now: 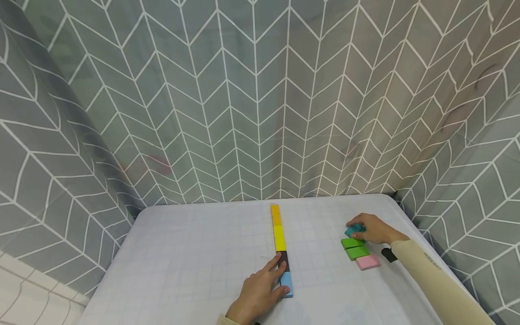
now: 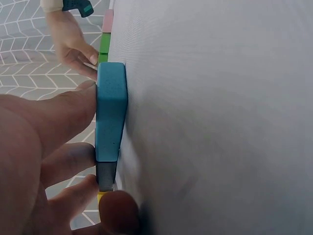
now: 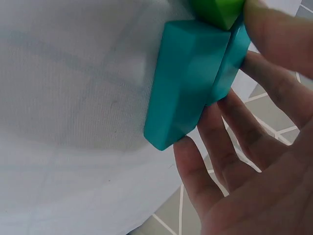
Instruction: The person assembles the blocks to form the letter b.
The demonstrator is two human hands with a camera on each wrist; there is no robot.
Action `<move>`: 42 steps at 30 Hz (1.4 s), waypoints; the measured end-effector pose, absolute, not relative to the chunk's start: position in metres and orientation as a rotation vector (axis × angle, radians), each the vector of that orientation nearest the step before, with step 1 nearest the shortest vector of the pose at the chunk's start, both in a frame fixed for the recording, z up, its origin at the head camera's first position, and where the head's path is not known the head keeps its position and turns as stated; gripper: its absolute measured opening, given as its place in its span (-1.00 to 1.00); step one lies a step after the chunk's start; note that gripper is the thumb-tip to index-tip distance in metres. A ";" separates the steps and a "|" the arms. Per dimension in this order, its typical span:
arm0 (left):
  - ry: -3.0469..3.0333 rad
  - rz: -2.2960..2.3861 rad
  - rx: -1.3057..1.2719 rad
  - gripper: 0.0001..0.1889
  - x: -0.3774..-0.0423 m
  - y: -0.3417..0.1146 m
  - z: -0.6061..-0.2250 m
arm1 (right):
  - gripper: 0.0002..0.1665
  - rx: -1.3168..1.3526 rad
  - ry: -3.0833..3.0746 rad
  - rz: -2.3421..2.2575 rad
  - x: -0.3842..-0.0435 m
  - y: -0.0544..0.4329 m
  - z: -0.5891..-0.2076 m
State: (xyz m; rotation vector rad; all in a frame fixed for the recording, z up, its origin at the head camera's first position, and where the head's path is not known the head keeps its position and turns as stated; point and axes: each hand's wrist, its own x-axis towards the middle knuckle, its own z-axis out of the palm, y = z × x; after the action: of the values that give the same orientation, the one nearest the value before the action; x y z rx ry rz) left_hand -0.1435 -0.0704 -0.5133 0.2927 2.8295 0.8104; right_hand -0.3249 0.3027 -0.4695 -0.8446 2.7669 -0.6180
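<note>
A straight row of flat blocks lies on the table: orange (image 1: 276, 215), yellow (image 1: 279, 238), black (image 1: 285, 261) and light blue (image 1: 286, 282). My left hand (image 1: 260, 291) rests on the black and light blue blocks, fingers spread over them. In the left wrist view the light blue block (image 2: 111, 112) lies closest, under a fingertip. Over at the right, my right hand (image 1: 375, 228) pinches a teal block (image 3: 231, 63) between thumb and fingers. Another teal block (image 3: 181, 83) lies against it, touched by fingertips. A green block (image 3: 220, 10) adjoins them.
Two green blocks (image 1: 357, 253) and a pink block (image 1: 367, 262) lie just nearer than the teal ones. A black object (image 1: 388, 254) is partly hidden by the right wrist. Patterned curtains (image 1: 260, 113) stand behind and beside the white table (image 1: 195, 253).
</note>
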 end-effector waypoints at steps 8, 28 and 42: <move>2.833 0.824 0.284 -0.30 -0.143 -0.070 -0.514 | -0.62 -0.814 2.795 -0.608 -0.328 0.304 -0.476; 2.834 0.807 0.274 -0.31 -0.142 -0.070 -0.513 | -0.64 -0.841 2.826 -0.714 -0.330 0.273 -0.485; 2.828 0.805 0.256 -0.31 -0.143 -0.070 -0.513 | -0.68 -0.976 2.825 -0.675 -0.334 0.242 -0.483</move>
State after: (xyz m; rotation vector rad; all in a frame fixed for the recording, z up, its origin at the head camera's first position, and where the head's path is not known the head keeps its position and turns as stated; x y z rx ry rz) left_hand -0.1433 -0.0699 -0.5130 0.2561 2.8280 0.8049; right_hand -0.3335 0.2418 -0.4833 -0.9757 2.8245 -0.6751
